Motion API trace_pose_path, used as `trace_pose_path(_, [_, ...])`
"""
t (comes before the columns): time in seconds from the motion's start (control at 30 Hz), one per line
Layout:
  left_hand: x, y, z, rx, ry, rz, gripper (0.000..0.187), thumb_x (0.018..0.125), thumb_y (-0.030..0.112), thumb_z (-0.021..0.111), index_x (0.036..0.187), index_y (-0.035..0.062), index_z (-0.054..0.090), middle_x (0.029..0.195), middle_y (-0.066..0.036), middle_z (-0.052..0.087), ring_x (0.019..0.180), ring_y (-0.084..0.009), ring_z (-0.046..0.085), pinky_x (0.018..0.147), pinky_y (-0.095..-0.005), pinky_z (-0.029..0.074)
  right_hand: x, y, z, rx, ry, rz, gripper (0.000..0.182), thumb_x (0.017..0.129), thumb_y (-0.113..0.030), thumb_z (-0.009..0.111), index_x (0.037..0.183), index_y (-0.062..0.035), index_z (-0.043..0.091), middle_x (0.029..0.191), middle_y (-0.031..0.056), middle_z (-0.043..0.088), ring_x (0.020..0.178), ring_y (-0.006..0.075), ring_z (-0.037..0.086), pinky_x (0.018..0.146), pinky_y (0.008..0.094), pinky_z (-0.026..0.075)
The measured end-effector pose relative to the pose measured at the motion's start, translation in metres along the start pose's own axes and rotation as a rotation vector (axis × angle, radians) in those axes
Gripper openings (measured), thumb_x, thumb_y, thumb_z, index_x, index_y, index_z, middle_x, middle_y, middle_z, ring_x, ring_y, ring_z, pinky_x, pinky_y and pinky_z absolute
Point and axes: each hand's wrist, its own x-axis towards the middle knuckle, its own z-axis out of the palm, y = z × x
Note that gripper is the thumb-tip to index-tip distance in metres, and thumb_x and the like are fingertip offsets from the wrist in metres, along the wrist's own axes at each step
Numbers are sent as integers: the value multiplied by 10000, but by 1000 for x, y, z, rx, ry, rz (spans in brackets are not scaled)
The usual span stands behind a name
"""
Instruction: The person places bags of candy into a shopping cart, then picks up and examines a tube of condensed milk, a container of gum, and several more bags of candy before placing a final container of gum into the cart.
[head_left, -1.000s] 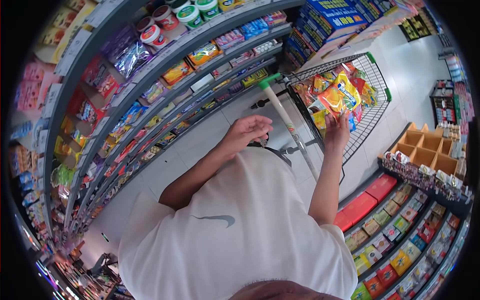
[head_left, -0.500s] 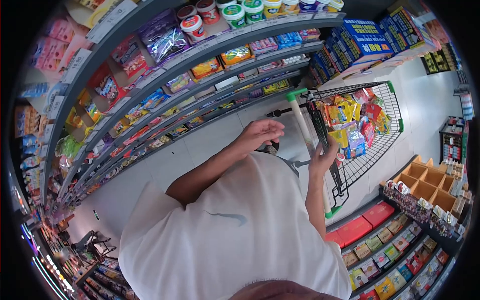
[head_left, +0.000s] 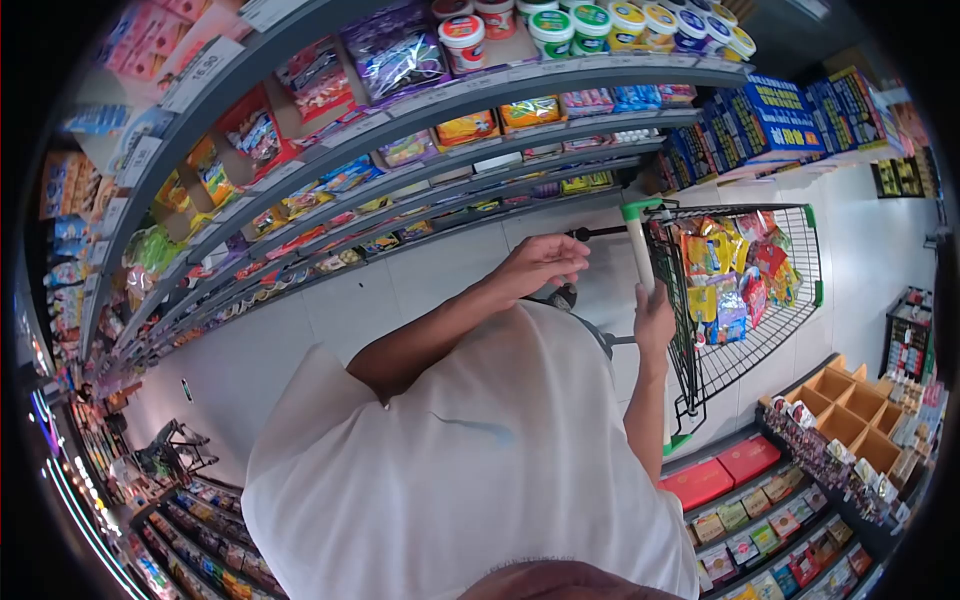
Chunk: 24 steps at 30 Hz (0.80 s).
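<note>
A shopping cart point(head_left: 755, 350) with a black wire basket and green corners stands in front of me, turned to the right. Around the middle of its pale handle point(head_left: 641, 250) my right hand point(head_left: 655, 318) is closed. My left hand point(head_left: 545, 265) hovers in the air left of the handle, apart from it, fingers loosely bent and nothing visible in them. Inside the basket lies a heap of bright snack packets, among them a yellow packet point(head_left: 703, 303) and a blue packet point(head_left: 727, 329).
Long shelves point(head_left: 420, 160) of candy bags and lidded tubs point(head_left: 551, 34) run along the left and far side. Blue printed boxes point(head_left: 785, 125) are stacked behind the cart. To the right stand a wooden compartment display point(head_left: 850, 400) and shelves with red boxes point(head_left: 750, 458).
My right hand has closed around the handle; before, its fingers were spread beside it. My left hand has shifted slightly right. Shelves and cart sit lower and further right in view.
</note>
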Motion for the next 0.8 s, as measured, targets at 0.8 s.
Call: trace_pose_path(0.8, [-110,-54,-322,1140,1493,447,430,740,143,783,1138,84,630,1169,-154,584,1078,-358,548,922,-433,444,11,9,5,-21,-16,-10,394,973,-451,506,990,-63,572,653,117,616,656,337,649,616,449,472])
